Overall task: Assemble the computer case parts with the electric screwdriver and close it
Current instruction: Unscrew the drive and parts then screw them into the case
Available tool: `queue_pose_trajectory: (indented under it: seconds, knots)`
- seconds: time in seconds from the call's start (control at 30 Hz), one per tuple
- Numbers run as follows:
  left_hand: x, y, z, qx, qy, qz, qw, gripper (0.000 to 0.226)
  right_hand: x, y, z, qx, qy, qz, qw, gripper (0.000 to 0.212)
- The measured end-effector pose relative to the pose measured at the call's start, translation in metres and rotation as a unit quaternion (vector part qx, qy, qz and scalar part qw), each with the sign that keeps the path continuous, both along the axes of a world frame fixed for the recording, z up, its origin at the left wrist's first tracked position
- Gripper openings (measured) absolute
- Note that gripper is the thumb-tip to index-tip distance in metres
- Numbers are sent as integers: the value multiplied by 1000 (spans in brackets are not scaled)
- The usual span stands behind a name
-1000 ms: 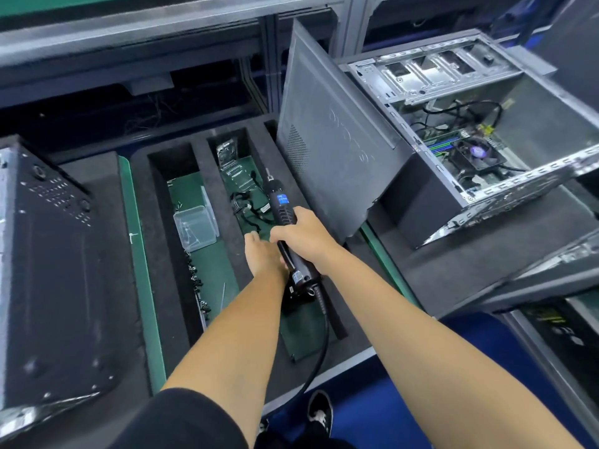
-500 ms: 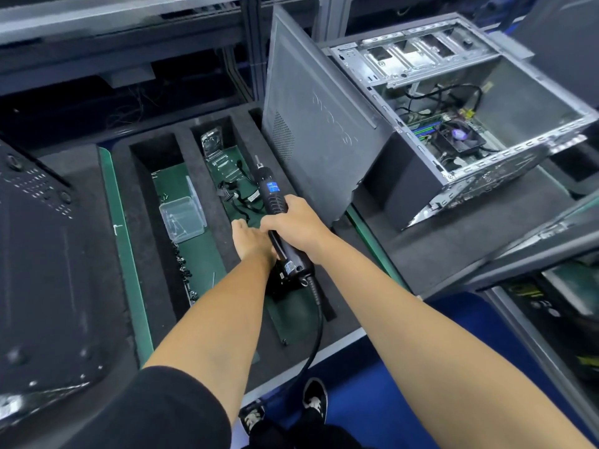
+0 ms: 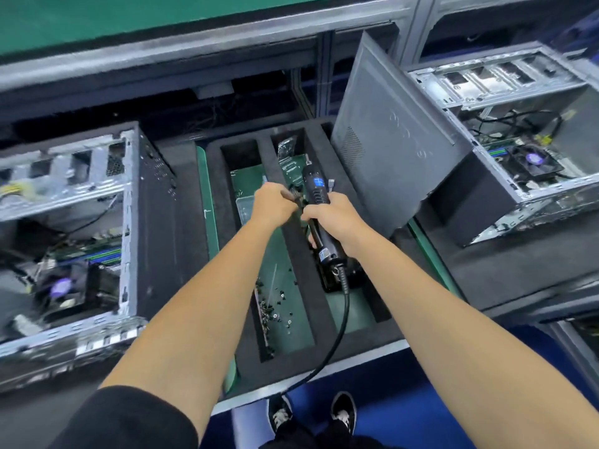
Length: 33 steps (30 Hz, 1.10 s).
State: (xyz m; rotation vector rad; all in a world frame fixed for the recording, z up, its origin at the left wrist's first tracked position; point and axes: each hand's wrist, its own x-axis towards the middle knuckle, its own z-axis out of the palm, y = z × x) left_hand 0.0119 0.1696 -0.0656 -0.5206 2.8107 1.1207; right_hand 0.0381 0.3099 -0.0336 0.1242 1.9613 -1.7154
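A single head-worn camera is looking forward and steeply down from above the bench [image 3: 505, 264], with wide-angle bending at the edges. It is sitting close, at arm's length: both forearms are reaching up from the bottom edge to mid-frame. It is taking in the foam tray [image 3: 301, 254] at centre, and the floor and shoes [image 3: 343, 413] directly below.

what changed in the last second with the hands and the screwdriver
The left hand rose out of the foam tray and now pinches a small dark part beside the screwdriver. The camera swung left, bringing a second open case into view. The right hand keeps its grip on the screwdriver.
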Motion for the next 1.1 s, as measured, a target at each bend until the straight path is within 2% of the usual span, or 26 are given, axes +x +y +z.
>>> queue_pose_trajectory:
  seconds: [0.2, 0.27, 0.33, 0.4, 0.5, 0.57, 0.63, 0.67, 0.73, 0.8, 0.93, 1.0, 1.1]
  knots:
    - [27, -51, 10, 182, -18, 159, 970, 9, 12, -38, 8, 4, 15, 68, 998, 20]
    - [32, -60, 11, 183, -20, 183, 966, 10, 18, -47, 6, 9, 15, 84, 996, 19]
    - [37, -67, 12, 124, -21, 182, 975, 5, 21, -51, 2, 16, 14, 94, 995, 21]
    - [43, -72, 11, 35, -40, 151, 987, 14, 24, -52, -3, 19, 12, 97, 995, 22]
    - [57, -70, -6, -88, -123, 25, 988, 31, 28, -53, -15, 25, -2, 89, 996, 22]
    - [70, -59, -25, -197, -160, -85, 963, 25, 32, -52, -29, 32, -16, 84, 996, 24]
    - [79, -49, -42, -336, -154, -176, 912, 11, 36, -51, -45, 55, -25, 79, 995, 26]
    - [82, -46, -49, -379, -153, -205, 889, 12, 37, -51, -52, 73, -21, 81, 994, 27]
    - [85, -44, -61, -425, -173, -246, 854, 16, 38, -52, -63, 110, 2, 96, 989, 27]
    - [85, -46, -67, -456, -171, -257, 834, 11, 38, -52, -71, 119, 14, 105, 987, 28]
    - [71, -49, -73, -505, -142, -249, 814, 8, 33, -47, -84, 40, -17, 92, 995, 27]
    - [59, -49, -77, -527, -146, -276, 790, 3, 29, -44, -89, 8, -30, 82, 996, 27]
    - [50, -48, -88, -538, -168, -304, 768, 13, 25, -43, -92, -13, -49, 72, 996, 26]
